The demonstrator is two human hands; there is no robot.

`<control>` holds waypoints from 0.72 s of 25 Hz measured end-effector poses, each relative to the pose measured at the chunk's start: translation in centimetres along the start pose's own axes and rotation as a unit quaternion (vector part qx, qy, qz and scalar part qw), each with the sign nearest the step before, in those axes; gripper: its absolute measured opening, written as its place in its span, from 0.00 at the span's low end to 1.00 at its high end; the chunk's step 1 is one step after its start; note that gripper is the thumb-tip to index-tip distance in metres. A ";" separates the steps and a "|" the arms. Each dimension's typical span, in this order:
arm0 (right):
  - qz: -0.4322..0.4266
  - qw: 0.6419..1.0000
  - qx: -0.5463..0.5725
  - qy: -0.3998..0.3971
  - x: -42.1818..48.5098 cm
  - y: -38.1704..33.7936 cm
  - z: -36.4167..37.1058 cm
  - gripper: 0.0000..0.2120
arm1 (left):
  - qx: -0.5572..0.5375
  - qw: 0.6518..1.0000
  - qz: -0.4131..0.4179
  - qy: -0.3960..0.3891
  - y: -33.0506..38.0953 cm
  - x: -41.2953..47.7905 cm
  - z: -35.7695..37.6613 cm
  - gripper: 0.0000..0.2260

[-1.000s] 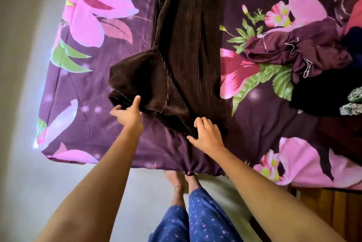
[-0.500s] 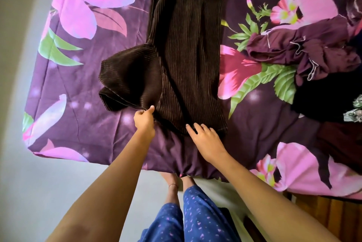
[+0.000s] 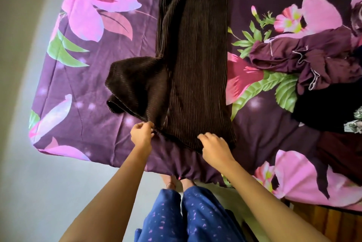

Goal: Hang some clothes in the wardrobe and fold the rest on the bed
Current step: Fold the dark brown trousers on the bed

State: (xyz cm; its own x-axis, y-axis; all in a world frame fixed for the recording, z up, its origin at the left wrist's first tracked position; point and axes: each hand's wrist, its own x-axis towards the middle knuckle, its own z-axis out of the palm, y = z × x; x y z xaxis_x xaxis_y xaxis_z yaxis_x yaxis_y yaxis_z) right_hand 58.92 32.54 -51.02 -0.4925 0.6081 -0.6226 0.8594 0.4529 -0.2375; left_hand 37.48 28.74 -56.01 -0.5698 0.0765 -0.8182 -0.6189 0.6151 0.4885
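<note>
A long dark brown ribbed garment (image 3: 194, 61) lies lengthwise on the purple floral bed (image 3: 82, 89), running away from me. A flap of it (image 3: 135, 85) sticks out to the left near the bottom. My left hand (image 3: 142, 134) pinches the garment's lower left hem. My right hand (image 3: 214, 145) rests with curled fingers on the lower right hem, close to the bed's near edge; whether it grips the cloth is unclear.
A crumpled maroon garment (image 3: 305, 59) and a dark pile of clothes (image 3: 329, 108) lie on the right side of the bed. The bed's left corner (image 3: 37, 142) borders pale floor (image 3: 29, 192). A wooden bed frame (image 3: 333, 222) shows at lower right.
My left hand moved from the flap's outer edge rightward and down to the lower hem. My right hand stayed at the lower right hem. The flap lies farther left of my hand.
</note>
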 end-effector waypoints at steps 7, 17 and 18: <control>-0.006 0.988 0.150 0.046 8.3 -7.1 -3.5 0.23 | -0.212 0.974 -0.001 -0.082 6.8 1.6 -1.7 0.08; 0.055 0.977 0.175 0.110 10.3 -8.8 -0.7 0.21 | 0.039 0.971 0.235 0.013 12.4 1.1 -0.9 0.19; 0.055 0.977 0.179 0.101 10.5 -8.3 -0.5 0.21 | 0.102 0.941 0.322 0.030 12.3 0.1 -0.8 0.17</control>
State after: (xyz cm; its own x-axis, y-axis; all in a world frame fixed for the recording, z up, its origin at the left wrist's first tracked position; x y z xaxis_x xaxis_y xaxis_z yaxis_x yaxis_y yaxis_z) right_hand 46.54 35.50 -55.21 -0.3806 0.7734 -0.5070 0.8838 0.1428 -0.4456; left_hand 29.37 35.71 -49.88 -0.8245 0.4442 -0.3506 -0.0209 0.5953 0.8033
